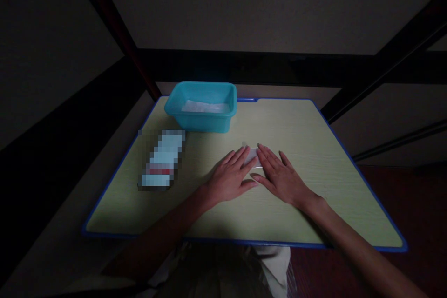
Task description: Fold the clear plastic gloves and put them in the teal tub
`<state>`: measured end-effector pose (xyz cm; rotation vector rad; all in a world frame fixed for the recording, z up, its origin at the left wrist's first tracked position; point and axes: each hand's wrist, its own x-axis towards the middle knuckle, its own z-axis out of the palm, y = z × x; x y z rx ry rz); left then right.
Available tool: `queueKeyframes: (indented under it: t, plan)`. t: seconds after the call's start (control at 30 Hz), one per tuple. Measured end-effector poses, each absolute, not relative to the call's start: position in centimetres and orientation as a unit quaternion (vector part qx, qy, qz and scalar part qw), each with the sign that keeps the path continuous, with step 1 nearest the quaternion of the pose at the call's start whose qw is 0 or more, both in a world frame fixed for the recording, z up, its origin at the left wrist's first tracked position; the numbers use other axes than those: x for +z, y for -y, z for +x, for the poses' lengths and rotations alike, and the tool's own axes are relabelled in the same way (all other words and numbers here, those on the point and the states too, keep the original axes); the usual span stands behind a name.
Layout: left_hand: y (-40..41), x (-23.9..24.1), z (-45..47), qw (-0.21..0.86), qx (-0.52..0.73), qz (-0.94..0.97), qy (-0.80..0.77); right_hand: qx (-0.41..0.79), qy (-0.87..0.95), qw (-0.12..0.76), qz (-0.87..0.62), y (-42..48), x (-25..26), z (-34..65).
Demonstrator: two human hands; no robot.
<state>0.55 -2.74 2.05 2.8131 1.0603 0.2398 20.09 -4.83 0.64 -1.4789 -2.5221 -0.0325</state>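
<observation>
Both hands lie over a small, flat, whitish translucent piece [252,158] near the middle of the table. My left hand [232,174] rests palm down with its fingers stretched out across the piece's left part. From the other side, my right hand [279,174] lies flat, its fingertips on the right part. The thumbs point toward each other just below the piece. Much of it is hidden under the fingers, and its exact kind cannot be made out.
A turquoise plastic basket [206,123] with whitish flat pieces [204,106] inside stands at the back left. A pixelated phone-like object [162,158] lies on the left. The pale wood-patterned table [314,149] has a blue edge; a wall rises behind it.
</observation>
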Motion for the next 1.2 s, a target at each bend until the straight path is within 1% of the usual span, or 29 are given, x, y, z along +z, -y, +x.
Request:
queueKeyframes:
  t: [0.3,0.57,0.77,0.97,1.1,1.2]
  plan:
    - [2.7,2.0,-0.3,0.04,0.051,0.929,-0.366,-0.033,0.842,0.101,-0.528,5.3,0.6,20.6]
    - [2.7,2.2,-0.2,0.035,0.041,0.928,-0.369,-0.002,0.837,0.079,-0.541,5.3,0.9,20.9]
    - [2.7,2.4,-0.2,0.056,0.054,0.928,-0.365,0.001,0.858,0.106,-0.503,5.1,1.1,20.1]
    - [2.7,2.1,-0.3,0.056,0.074,0.926,-0.366,0.027,0.869,0.098,-0.484,4.7,0.8,19.8]
    - [2.6,1.9,-0.3,0.054,0.058,0.924,-0.375,0.005,0.875,0.113,-0.472,4.3,1.5,20.1]
    - [2.6,1.9,-0.3,0.051,0.049,0.924,-0.376,-0.043,0.896,0.133,-0.42,3.6,2.5,20.4]
